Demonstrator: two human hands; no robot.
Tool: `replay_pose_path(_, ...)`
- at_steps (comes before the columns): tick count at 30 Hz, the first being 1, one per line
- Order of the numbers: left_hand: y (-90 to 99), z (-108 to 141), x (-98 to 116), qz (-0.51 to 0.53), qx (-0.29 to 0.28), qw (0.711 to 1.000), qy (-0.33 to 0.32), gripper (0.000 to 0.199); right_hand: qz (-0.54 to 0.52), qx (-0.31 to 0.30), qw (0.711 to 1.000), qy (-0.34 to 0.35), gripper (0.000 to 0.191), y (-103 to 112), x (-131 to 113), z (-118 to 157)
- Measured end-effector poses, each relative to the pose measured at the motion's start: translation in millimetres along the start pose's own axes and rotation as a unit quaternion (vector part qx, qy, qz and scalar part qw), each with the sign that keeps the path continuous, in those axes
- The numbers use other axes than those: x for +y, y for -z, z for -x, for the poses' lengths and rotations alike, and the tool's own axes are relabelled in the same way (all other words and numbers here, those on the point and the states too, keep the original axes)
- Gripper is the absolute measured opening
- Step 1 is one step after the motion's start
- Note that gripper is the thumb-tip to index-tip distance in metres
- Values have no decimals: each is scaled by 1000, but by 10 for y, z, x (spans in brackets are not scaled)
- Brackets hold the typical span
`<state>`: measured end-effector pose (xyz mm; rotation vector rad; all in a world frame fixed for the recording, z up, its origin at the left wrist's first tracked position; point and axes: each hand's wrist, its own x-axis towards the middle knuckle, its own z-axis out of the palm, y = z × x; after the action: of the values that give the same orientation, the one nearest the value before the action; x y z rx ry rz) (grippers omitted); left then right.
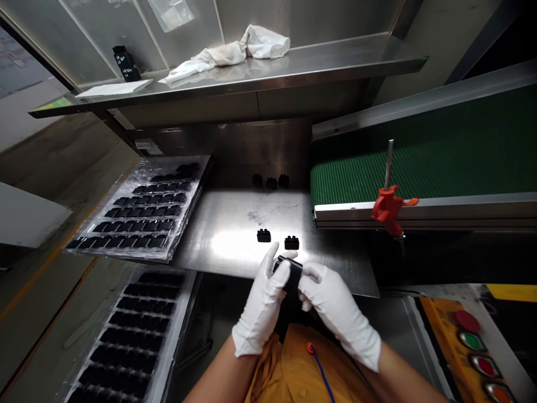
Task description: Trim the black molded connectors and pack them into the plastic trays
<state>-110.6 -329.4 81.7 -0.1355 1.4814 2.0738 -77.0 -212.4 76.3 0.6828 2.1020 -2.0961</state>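
Close to my body, my left hand, in a white glove, is closed round a black plastic part. My right hand, gloved too, has its fingers curled and pressed together at the right edge of that part; its fingertips are partly hidden. On the metal table just beyond my hands sit two small black blocks with knobs on top, a left block and a right block. Farther back on the table stand three more dark pieces.
At left, a clear tray carries rows of black parts; a second filled tray lies below. A green conveyor belt with a red clamp is on the right. Cloths lie on the shelf. A button panel sits lower right.
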Motion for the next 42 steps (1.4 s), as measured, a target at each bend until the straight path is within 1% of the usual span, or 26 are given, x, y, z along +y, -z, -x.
replay_pose_path(2, 123, -1, 53, -65, -47, 997, -18, 86, 101, -39, 994, -22, 11, 131, -79, -25)
replay_pose_path(3, 166, 5, 87, -114, -70, 990, -35, 92, 164, -51, 985, -15, 11, 183, -112, -29)
replay_pose_path(4, 193, 13, 124, -171, -95, 979, -61, 92, 225, -56, 973, 5, 11, 223, -140, -28)
replay_pose_path(5, 205, 24, 159, -229, -119, 962, -89, 84, 281, -60, 957, 28, 11, 248, -163, -21)
replay_pose_path(6, 205, 34, 189, -283, -139, 941, -120, 73, 328, -64, 941, 46, 11, 259, -182, -9)
replay_pose_path(8, 188, 55, 210, -366, -163, 898, -182, 51, 396, -64, 914, 59, 11, 249, -217, 25)
replay_pose_path(9, 183, 66, 196, -391, -160, 881, -212, 47, 420, -57, 904, 60, 12, 237, -235, 46)
replay_pose_path(11, 196, 94, 120, -418, -120, 859, -270, 47, 439, -48, 895, 68, 18, 219, -277, 91)
replay_pose_path(12, 213, 114, 68, -423, -90, 851, -297, 48, 427, -53, 899, 79, 22, 221, -301, 115)
replay_pose_path(13, 232, 137, 15, -421, -60, 849, -315, 50, 399, -70, 910, 93, 26, 234, -326, 139)
replay_pose_path(14, 250, 164, -31, -409, -35, 852, -326, 53, 356, -92, 924, 109, 31, 256, -352, 163)
replay_pose_path(16, 268, 225, -87, -367, -6, 870, -330, 58, 255, -125, 949, 135, 36, 318, -396, 214)
replay_pose_path(18, 251, 284, -93, -326, 0, 883, -336, 59, 181, -127, 964, 149, 37, 373, -421, 267)
replay_pose_path(20, 208, 334, -72, -308, -3, 887, -344, 58, 149, -119, 970, 150, 34, 388, -419, 320)
replay_pose_path(23, 136, 389, -62, -309, -18, 892, -330, 60, 162, -113, 973, 121, 20, 324, -372, 380)
replay_pose_path(24, 117, 402, -71, -308, -25, 894, -325, 61, 173, -114, 972, 110, 18, 292, -352, 389)
replay_pose_path(26, 93, 421, -99, -306, -34, 896, -319, 62, 184, -110, 971, 104, 23, 240, -318, 389)
replay_pose_path(28, 82, 432, -126, -302, -33, 899, -316, 62, 175, -101, 972, 122, 31, 223, -300, 371)
replay_pose_path(31, 75, 434, -139, -290, -29, 901, -321, 57, 156, -89, 973, 144, 34, 252, -304, 341)
replay_pose_path(33, 71, 430, -137, -282, -30, 902, -326, 54, 150, -97, 973, 144, 36, 280, -310, 332)
replay_pose_path(38, 85, 406, -176, -302, -35, 893, -333, 52, 157, -139, 975, 78, 41, 305, -271, 339)
replay_pose_path(42, 103, 405, -229, -316, -23, 894, -316, 54, 158, -169, 972, 45, 42, 298, -209, 338)
